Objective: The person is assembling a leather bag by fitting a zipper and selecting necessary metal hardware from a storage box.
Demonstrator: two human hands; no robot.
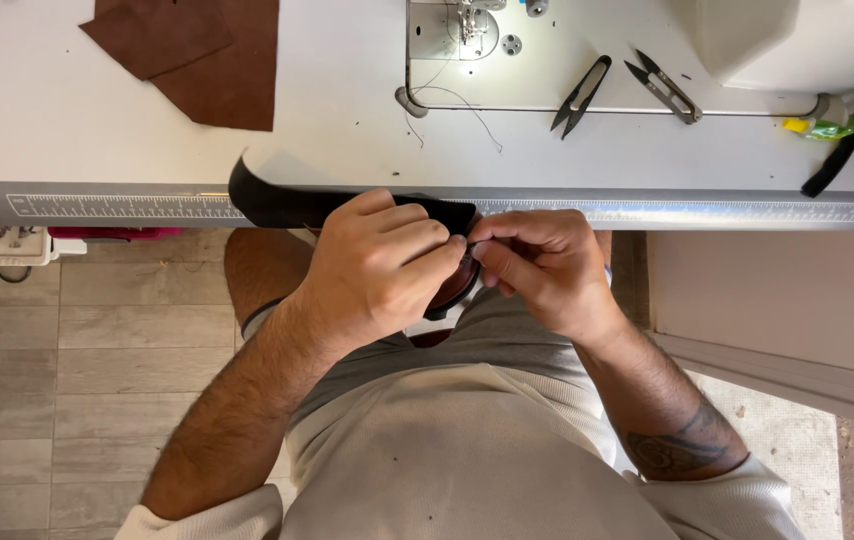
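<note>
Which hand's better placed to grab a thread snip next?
Right, probably. Right hand sits below the two thread snips, both right of centre on the table. Left hand grips the dark strip.

We find very little of this kind here. At the right edge of the frame, in the upper part, a small package (832,125) lies on the white table: it has a yellow tip toward the left and a green body with a glossy wrap, partly hidden behind a black strap. We cannot tell its exact shape. Along the table's front edge a printed measuring strip (117,206) runs across the frame, grey with fine white marks.
</note>
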